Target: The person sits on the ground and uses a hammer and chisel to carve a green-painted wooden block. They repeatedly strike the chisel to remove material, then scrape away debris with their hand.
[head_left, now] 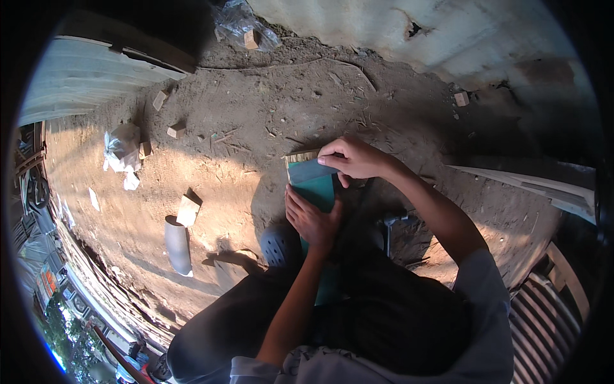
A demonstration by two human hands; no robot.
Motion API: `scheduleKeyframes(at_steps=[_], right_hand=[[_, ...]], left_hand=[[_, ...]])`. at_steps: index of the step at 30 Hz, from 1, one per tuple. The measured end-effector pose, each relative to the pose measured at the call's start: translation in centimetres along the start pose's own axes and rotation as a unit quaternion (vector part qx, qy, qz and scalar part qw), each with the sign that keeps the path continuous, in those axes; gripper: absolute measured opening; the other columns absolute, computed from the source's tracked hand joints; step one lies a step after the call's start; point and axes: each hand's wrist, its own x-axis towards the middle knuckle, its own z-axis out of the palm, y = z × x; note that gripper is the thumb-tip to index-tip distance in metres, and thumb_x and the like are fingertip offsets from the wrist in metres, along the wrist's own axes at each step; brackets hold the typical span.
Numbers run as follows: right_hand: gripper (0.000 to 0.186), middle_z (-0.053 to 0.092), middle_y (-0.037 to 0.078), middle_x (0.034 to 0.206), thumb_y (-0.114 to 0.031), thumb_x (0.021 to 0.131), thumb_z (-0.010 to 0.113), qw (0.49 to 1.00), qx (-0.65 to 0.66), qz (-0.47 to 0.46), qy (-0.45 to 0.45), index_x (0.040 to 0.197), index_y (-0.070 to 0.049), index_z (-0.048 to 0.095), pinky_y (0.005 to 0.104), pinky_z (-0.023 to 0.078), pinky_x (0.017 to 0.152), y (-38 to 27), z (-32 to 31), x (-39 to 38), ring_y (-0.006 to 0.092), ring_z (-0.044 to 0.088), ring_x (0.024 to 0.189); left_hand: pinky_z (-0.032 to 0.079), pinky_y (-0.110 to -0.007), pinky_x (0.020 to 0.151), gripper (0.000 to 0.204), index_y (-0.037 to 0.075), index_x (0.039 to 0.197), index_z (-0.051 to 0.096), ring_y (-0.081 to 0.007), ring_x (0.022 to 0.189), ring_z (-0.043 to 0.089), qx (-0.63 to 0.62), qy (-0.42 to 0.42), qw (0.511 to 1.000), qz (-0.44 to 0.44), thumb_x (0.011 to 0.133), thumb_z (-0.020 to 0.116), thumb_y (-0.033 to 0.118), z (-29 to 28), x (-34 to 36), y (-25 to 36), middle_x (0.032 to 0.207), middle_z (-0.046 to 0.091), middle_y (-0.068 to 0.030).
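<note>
Right hand (354, 157): grip narrow, pinching grey strip (307, 171) across far end of green board (318, 192). Left hand (314, 224): grip spanning board, holding it nearer the body. Clog (275, 248) beside board, left.

We list one earthen ground (256, 102), brown and uneven, part shaded, part sunlit. On it we record: small wooden blocks (176, 130), scattered singly, mostly toward the left, one toward the far right; one pale block (188, 211), just beside a curved grey sheet (178, 246); one whitish plastic bag (121, 148), bunched, a further block (145, 150) next to it; one clear plastic bag (233, 18), crumpled, at the far side; one white scrap (94, 199); loose wood chips (364, 120); one long thin strand (352, 64).
</note>
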Motion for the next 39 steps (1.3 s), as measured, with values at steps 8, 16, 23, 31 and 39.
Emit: scheduleKeyframes(at_steps=[8,16,23,31,39], right_hand=[[0.024,0.053,0.001,0.062,-0.016,0.099,0.053,0.974,0.210,0.073,0.034,0.095,0.006,0.059,0.0269,0.042,0.043,-1.3,0.9,-0.6,0.0142,0.063,0.049],[0.017,0.065,0.017,0.072,-0.012,0.091,0.058,0.942,-0.094,-0.048,0.319,0.093,0.003,0.066,0.0350,0.048,0.055,-1.0,1.9,1.1,0.0280,0.064,0.059],[0.021,0.066,0.018,0.073,-0.017,0.086,0.057,0.873,-0.220,-0.037,0.433,0.079,0.001,0.065,0.0452,0.051,0.065,1.3,0.2,-1.7,0.0349,0.066,0.071],[0.033,0.068,0.020,0.093,-0.027,0.092,0.062,0.857,0.113,0.141,0.482,0.107,0.002,0.065,0.0416,0.052,0.072,3.8,-2.1,-18.9,0.0339,0.068,0.077],[0.023,0.068,0.016,0.088,-0.020,0.087,0.065,0.817,-0.105,0.219,0.523,0.105,-0.004,0.065,0.0389,0.052,0.075,9.6,11.0,-27.9,0.0295,0.068,0.084]], left_hand=[[0.031,-0.049,0.106,0.107,-0.010,0.142,0.023,-0.0423,0.126,0.041,0.008,0.012,1.000,-0.004,0.068,0.074,0.046,0.1,-0.1,0.1,0.134,0.041,-0.0300],[0.032,-0.048,0.106,0.108,-0.008,0.142,0.023,-0.0418,0.125,0.041,0.023,0.009,1.000,-0.006,0.067,0.076,0.048,0.0,-0.5,0.2,0.134,0.041,-0.0297],[0.032,-0.048,0.105,0.111,-0.008,0.143,0.021,-0.0419,0.125,0.041,0.019,-0.004,1.000,0.002,0.069,0.075,0.054,0.0,-0.9,0.3,0.133,0.041,-0.0292],[0.035,-0.054,0.100,0.094,-0.004,0.143,0.027,-0.0460,0.124,0.041,-0.005,0.124,0.983,0.133,0.079,0.070,0.049,0.1,-0.3,-0.3,0.131,0.042,-0.0305],[0.038,-0.050,0.100,0.070,-0.003,0.134,0.040,-0.0464,0.119,0.047,-0.185,-0.058,0.952,0.237,0.082,0.070,0.034,-6.9,5.3,5.1,0.127,0.048,-0.0295]])
